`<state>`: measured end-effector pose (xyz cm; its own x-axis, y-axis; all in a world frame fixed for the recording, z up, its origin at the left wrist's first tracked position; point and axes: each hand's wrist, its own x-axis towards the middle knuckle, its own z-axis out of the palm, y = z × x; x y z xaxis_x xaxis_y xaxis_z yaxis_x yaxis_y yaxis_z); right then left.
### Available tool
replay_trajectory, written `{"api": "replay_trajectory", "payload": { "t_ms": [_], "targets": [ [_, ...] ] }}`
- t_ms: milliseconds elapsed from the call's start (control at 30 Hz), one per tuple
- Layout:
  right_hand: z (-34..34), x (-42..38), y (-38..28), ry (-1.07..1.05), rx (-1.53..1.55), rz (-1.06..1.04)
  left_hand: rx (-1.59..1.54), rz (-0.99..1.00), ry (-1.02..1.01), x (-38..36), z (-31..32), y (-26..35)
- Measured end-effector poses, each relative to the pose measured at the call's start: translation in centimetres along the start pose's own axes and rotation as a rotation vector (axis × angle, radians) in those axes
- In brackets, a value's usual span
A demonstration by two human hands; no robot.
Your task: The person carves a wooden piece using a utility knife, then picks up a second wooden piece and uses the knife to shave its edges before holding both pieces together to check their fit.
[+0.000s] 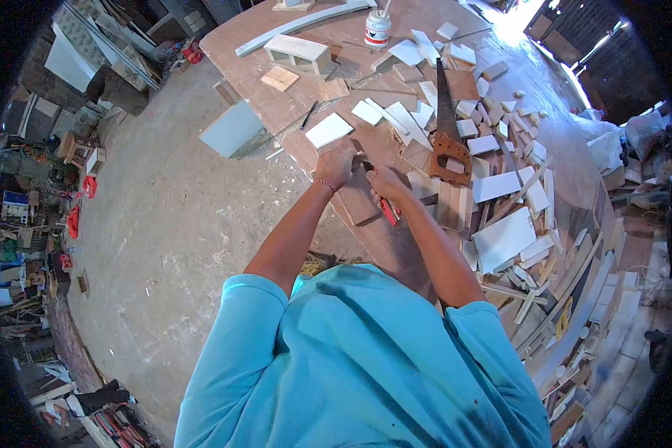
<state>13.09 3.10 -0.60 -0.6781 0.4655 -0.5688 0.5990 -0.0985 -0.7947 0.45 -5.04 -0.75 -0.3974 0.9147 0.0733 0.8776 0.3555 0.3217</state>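
Observation:
My left hand [336, 166], with a bracelet at the wrist, is closed in a pinch over the near edge of the workbench. What its fingers hold is too small to make out. Close beside it, my right hand [387, 185] is wrapped round a red-handled tool [390, 212], whose dark end points at the left fingertips. Under both hands lies a brown wooden board [357, 206]. A white rectangular piece [328, 131] rests just beyond the left hand. To the right of my right hand, a handsaw [449, 157] with a wooden handle lies on offcuts.
Many white and brown offcuts [505, 233] cover the right side of the workbench [235, 33]. A white jar [378, 28] and a small wooden box frame [299, 51] stand farther back. A dark pencil-like stick [308, 116] lies near the left edge. Concrete floor [172, 224] stretches to the left.

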Motion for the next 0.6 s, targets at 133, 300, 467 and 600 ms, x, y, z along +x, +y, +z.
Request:
{"api": "replay_trajectory", "payload": {
  "t_ms": [133,300,467,600],
  "targets": [
    [0.7,-1.6,-1.5,0.197,-0.362,-0.064,0.055,-0.090,-0.084,0.6,-0.8,0.3],
    [1.6,-0.6,0.0,0.346,-0.540,-0.131,0.038,-0.071,-0.046,0.8,-0.1,-0.2],
    [2.1,-0.6,-0.2,0.343,-0.535,-0.047,0.043,-0.067,-0.062,0.7,-0.7,0.1],
    [2.2,-2.8,-2.8,0.284,-0.622,0.001,0.027,-0.051,-0.030,0.0,-1.0,0.6]
  ]
}}
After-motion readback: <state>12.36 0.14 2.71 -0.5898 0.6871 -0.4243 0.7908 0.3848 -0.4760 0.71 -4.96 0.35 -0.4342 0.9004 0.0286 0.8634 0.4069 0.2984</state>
